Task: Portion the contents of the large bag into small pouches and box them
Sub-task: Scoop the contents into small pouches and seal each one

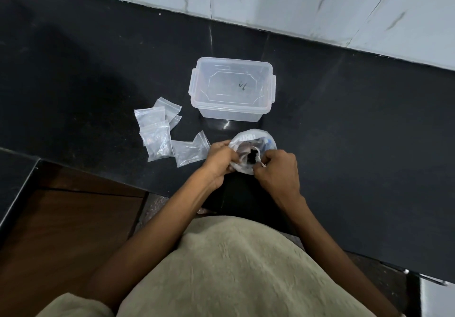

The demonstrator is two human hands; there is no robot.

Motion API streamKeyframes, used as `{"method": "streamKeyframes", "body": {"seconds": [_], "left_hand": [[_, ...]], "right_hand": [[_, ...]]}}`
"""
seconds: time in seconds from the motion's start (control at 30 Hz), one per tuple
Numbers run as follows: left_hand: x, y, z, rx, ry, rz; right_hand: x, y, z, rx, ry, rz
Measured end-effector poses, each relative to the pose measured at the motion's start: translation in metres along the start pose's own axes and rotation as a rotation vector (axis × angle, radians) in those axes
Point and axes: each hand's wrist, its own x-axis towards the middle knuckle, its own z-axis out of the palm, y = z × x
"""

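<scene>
A large white printed bag (250, 142) stands on the black counter near its front edge, its mouth open with something dark showing inside. My left hand (219, 161) grips the bag's left rim. My right hand (278, 169) pinches the rim on the right. A clear plastic box (231, 90) without a lid stands just behind the bag and holds a few tiny dark bits. Several small clear zip pouches (157, 132) lie in a loose pile to the left, and one pouch (189, 151) lies right beside my left hand.
The black stone counter (357, 132) runs to a white marble wall (320, 4) at the back. A lower black ledge (14, 181) and brown wood panel sit at the front left. My body in a beige garment is at the counter's front edge.
</scene>
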Motion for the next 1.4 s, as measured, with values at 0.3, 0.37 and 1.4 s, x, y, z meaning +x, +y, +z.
{"method": "streamKeyframes", "body": {"seconds": [0.3, 0.37, 1.4], "left_hand": [[0.001, -0.004, 0.002, 0.377, 0.168, 0.203], [0.001, -0.004, 0.003, 0.541, 0.178, 0.240], [0.006, 0.003, -0.005, -0.186, -0.146, 0.070]], "right_hand": [[-0.001, -0.003, 0.001, -0.009, -0.018, 0.008], [-0.001, -0.004, 0.001, -0.008, -0.016, 0.014], [0.000, 0.011, 0.002, 0.412, -0.068, 0.353]]}}
